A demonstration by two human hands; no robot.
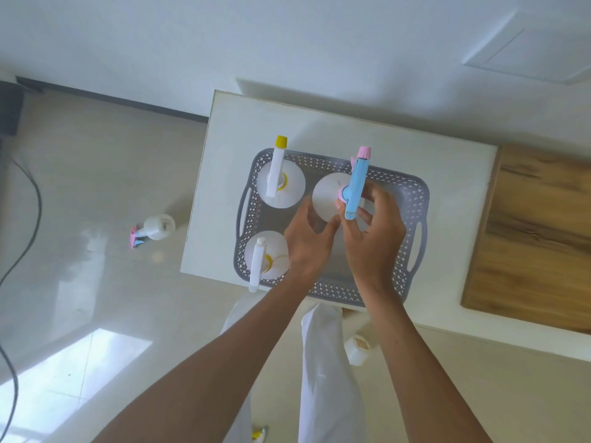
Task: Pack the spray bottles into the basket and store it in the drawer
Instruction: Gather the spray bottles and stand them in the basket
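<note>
A grey perforated basket (412, 199) sits on a white cabinet top (447, 174). Three white spray bottles stand in it: one with a yellow nozzle (278, 183) at the back left, one with a white sprayer and yellow collar (265, 260) at the front left, and one with a blue sprayer and pink nozzle (355, 183) at the back middle. My right hand (374, 238) grips the blue spray bottle at its neck. My left hand (307, 241) cups that bottle's body from the left, thumb against it.
A pink-and-blue spray bottle (153, 230) lies on the tiled floor to the left of the cabinet. Another white bottle (358, 348) is low by my legs, and a yellow sprayer tip (259, 433) shows at the bottom edge. A wooden surface (537, 238) adjoins the cabinet on the right. Cables (28, 219) run along the left.
</note>
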